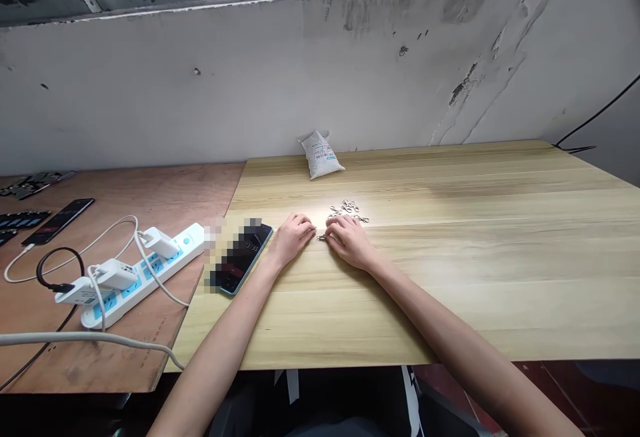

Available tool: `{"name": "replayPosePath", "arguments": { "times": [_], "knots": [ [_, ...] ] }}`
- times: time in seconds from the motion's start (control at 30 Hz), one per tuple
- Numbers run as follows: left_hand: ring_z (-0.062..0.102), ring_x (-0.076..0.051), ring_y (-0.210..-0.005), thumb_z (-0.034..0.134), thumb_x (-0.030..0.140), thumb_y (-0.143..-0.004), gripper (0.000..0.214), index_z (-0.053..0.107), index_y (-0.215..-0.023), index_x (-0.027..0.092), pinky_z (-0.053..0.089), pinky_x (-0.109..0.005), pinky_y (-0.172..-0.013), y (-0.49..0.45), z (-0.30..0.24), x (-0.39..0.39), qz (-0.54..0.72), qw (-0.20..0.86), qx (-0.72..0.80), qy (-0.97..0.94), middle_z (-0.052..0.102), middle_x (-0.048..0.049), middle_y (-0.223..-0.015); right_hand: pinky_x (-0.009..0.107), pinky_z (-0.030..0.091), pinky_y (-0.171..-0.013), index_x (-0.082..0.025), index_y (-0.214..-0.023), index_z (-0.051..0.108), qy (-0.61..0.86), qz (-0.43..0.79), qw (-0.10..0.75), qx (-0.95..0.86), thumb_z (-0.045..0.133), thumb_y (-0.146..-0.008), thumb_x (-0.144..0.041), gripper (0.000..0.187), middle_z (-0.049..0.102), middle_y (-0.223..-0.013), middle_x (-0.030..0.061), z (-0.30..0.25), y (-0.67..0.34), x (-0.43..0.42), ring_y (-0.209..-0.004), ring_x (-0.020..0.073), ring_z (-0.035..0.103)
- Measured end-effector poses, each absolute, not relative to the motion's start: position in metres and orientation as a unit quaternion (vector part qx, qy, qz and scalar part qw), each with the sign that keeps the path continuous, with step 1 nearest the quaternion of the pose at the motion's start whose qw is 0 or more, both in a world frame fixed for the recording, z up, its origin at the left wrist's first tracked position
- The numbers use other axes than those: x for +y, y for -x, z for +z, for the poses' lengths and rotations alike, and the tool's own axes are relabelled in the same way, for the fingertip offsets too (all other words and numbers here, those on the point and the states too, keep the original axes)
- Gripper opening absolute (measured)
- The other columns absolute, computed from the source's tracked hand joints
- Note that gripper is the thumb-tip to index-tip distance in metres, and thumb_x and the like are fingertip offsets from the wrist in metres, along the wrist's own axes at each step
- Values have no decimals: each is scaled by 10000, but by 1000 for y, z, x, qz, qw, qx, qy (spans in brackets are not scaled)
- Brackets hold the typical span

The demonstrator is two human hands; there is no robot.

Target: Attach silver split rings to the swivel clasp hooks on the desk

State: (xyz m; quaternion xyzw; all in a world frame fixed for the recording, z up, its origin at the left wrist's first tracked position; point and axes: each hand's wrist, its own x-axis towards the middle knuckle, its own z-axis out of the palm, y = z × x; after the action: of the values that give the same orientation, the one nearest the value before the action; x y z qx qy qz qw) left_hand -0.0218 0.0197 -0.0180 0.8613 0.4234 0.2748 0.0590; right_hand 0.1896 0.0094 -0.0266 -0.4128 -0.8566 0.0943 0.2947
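Note:
On the light wooden table [500,237] lies a small loose heap of silvery metal clasps [349,207], just beyond my right hand. My right hand [350,242] rests on the tabletop with its fingers bent. A small metal clasp [321,237] sticks out to the left from its fingertips. Close by on the left, my left hand [294,238] has its fingertips drawn together. Whatever is between them is too small to make out. A narrow gap separates the two hands. A phone [245,257] lies left of my left hand, partly blurred out.
A small white printed packet [321,155] stands at the back near the wall. On the brown table [165,190] at left lie a white power strip [117,303] with plugged-in chargers, a charging phone [60,220], looping cables and dark circuit boards [33,185].

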Motion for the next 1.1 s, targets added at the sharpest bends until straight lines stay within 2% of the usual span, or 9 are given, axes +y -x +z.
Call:
{"name": "replayPosePath", "arguments": {
  "times": [0.2, 0.4, 0.57, 0.73, 1.0, 1.1],
  "knots": [
    [616, -175, -852, 646, 159, -858, 95, 660, -774, 203, 505, -314, -802, 21, -20, 19, 337, 139, 427, -828, 713, -15, -846, 381, 382, -885, -215, -896, 632, 444, 125, 349, -816, 549, -913, -219, 85, 645, -1072, 68, -26, -191, 12, -1029, 225, 552],
    [646, -163, -850, 636, 153, -862, 72, 690, -856, 200, 545, -266, -723, 21, -19, 16, 356, 157, 451, -804, 700, -25, -852, 389, 385, -886, -213, -877, 647, 447, 132, 382, -798, 567, -914, -250, 96, 647, -1042, 68, -28, -191, 14, -1021, 232, 555],
    [667, -143, -833, 636, 170, -869, 137, 699, -983, 214, 580, -256, -736, 20, -19, 15, 375, 190, 458, -783, 683, -28, -894, 384, 392, -876, -220, -882, 655, 442, 144, 375, -802, 571, -911, -252, 95, 647, -1026, 66, -30, -190, 17, -999, 228, 555],
    [660, -160, -832, 634, 150, -856, 105, 715, -872, 214, 564, -270, -723, 19, -17, 14, 360, 166, 458, -796, 693, -26, -839, 388, 388, -889, -224, -892, 663, 438, 145, 375, -804, 574, -912, -260, 99, 643, -1041, 69, -29, -189, 17, -1020, 230, 554],
    [611, -189, -898, 595, 146, -864, 94, 669, -841, 198, 502, -323, -812, 23, -13, 17, 312, 142, 429, -836, 686, -37, -880, 393, 376, -870, -229, -876, 671, 456, 137, 354, -805, 582, -898, -248, 94, 639, -1059, 66, -28, -189, 17, -1026, 236, 550],
    [612, -156, -805, 611, 211, -870, 79, 688, -889, 211, 494, -287, -736, 27, -3, 10, 291, 182, 418, -841, 663, -32, -905, 398, 373, -881, -228, -866, 667, 458, 138, 361, -800, 586, -892, -243, 86, 640, -1050, 62, -29, -190, 17, -1035, 237, 552]
  ]
}}
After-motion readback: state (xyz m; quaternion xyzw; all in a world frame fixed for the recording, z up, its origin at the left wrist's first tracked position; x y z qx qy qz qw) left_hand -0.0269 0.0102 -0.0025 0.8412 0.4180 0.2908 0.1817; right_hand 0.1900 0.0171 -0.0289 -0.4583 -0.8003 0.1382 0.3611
